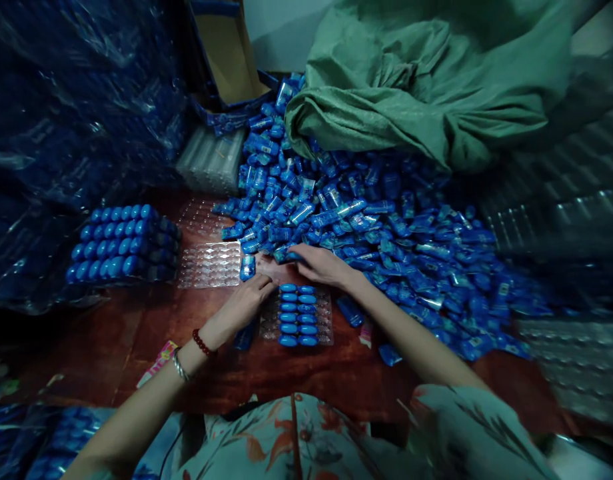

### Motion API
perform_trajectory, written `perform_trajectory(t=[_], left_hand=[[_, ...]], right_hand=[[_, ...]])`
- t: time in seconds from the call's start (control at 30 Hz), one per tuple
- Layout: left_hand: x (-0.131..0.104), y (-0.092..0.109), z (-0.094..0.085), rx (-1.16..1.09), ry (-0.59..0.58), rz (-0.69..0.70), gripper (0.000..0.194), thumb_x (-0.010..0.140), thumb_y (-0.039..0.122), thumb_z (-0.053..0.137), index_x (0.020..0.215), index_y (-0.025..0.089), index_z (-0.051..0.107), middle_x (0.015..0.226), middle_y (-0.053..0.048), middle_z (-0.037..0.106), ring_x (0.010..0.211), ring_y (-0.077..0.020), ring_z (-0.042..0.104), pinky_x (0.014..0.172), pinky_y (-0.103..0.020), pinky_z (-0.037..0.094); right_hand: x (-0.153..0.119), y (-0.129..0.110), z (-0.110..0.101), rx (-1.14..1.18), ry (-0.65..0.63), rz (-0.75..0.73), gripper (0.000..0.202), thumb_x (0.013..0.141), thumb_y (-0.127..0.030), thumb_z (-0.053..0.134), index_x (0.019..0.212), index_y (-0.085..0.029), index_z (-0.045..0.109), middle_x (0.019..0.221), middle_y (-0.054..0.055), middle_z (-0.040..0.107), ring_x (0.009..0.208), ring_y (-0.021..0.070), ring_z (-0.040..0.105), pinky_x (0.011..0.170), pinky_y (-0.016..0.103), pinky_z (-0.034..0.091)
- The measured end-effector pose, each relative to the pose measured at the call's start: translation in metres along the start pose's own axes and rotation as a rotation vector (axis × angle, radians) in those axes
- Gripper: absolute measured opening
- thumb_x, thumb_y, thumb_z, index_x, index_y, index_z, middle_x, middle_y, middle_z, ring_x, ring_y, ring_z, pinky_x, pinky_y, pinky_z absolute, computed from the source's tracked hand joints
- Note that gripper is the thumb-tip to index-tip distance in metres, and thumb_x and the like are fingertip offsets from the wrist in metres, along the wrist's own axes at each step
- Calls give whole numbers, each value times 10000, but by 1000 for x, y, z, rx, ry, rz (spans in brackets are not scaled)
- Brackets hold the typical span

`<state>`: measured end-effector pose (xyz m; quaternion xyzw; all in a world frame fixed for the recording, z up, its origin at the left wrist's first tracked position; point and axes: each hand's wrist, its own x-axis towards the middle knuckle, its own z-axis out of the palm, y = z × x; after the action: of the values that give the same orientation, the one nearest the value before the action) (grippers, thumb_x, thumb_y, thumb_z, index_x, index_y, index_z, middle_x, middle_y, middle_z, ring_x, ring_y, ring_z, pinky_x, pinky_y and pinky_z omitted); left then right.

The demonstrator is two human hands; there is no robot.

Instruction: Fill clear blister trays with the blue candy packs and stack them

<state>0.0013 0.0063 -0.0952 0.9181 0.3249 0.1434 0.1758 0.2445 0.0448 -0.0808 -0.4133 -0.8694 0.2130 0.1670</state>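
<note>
A clear blister tray (325,313) lies in front of me, its two middle columns filled with blue oval pieces (298,319). At the tray's upper left corner is my left hand (251,298), fingers curled and pressed together; what they hold, if anything, is hidden. My right hand (320,265) is beyond the tray at the pile's near edge, its fingers closed on a blue wrapped packet (285,254). One blue packet (247,267) lies just past my left hand, beside a second clear tray (210,265) with no blue pieces in it.
A large heap of blue packets (386,233) spreads behind and right, under a green cloth sack (426,100). Stacked filled trays (121,243) stand left. Clear tray stacks (214,157) sit behind and at right. Loose packets (350,311) lie on the reddish-brown table (186,363).
</note>
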Motion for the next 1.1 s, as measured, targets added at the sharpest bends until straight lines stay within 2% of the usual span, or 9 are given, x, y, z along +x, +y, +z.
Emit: perform_trajectory(t=[0.1, 0.2, 0.33, 0.43, 0.5, 0.67, 0.73, 0.97, 1.1], left_hand=[[-3, -4, 8, -7, 29, 12, 353, 889, 68, 410, 1214, 170, 504, 1082, -98, 582, 1018, -199, 539, 862, -362, 512], [-4, -5, 11, -3, 49, 5, 375, 880, 46, 383, 1205, 176, 521, 1091, -95, 582, 1012, -200, 546, 845, -363, 522], [-3, -1, 9, 9, 49, -6, 374, 872, 34, 373, 1183, 163, 537, 1087, -106, 580, 1009, -200, 545, 838, -364, 522], [-3, 3, 8, 13, 53, -20, 379, 874, 42, 384, 1199, 178, 523, 1068, -96, 580, 1013, -196, 537, 833, -354, 519], [-3, 5, 8, 19, 52, -26, 370, 880, 56, 394, 1203, 187, 518, 1060, -90, 578, 1010, -197, 534, 834, -356, 516], [-3, 7, 9, 41, 62, -40, 339, 879, 51, 396, 1160, 176, 538, 1040, -87, 576, 988, -193, 538, 825, -346, 514], [-2, 9, 7, 47, 58, -40, 331, 873, 46, 403, 1136, 182, 551, 1032, -81, 578, 983, -190, 540, 819, -336, 515], [0, 14, 7, 50, 27, -44, 381, 863, 40, 399, 1202, 155, 529, 1057, -107, 588, 977, -220, 523, 821, -385, 512], [1, 11, 12, 16, 38, -37, 448, 857, 36, 395, 1267, 184, 503, 1093, -104, 588, 1002, -216, 534, 842, -388, 509]], right_hand=[[-50, -3, -6, 232, 403, 307, 247, 901, -290, 492, 1123, -204, 558, 1034, 44, 642, 880, 172, 612, 769, 283, 480], [-92, -10, 7, 317, 513, 437, 219, 885, -319, 534, 1074, -220, 582, 974, 27, 658, 827, 171, 629, 736, 282, 504], [-111, -23, 24, 176, 393, 342, 241, 917, -241, 458, 1124, -217, 580, 1000, 66, 648, 915, 187, 623, 820, 323, 506], [-109, -28, 18, 38, 198, 295, 322, 924, -185, 389, 1203, -215, 549, 1023, 95, 628, 910, 202, 622, 785, 343, 521], [-107, -27, 11, 16, 132, 283, 325, 926, -202, 397, 1215, -226, 543, 1012, 90, 626, 876, 203, 627, 757, 340, 528], [-108, -21, 16, 134, 337, 260, 258, 931, -268, 444, 1159, -229, 558, 1008, 66, 642, 926, 191, 625, 833, 335, 511], [-108, -23, 22, 128, 318, 269, 252, 929, -247, 438, 1148, -222, 559, 1007, 65, 644, 931, 188, 624, 832, 333, 509], [-92, -51, 6, -225, -171, 420, 433, 870, -65, 381, 1274, -167, 496, 1054, 121, 614, 954, 220, 610, 775, 317, 491], [-79, -56, 0, -306, -238, 418, 434, 876, -63, 368, 1267, -181, 516, 1038, 126, 632, 921, 234, 625, 733, 318, 485]])
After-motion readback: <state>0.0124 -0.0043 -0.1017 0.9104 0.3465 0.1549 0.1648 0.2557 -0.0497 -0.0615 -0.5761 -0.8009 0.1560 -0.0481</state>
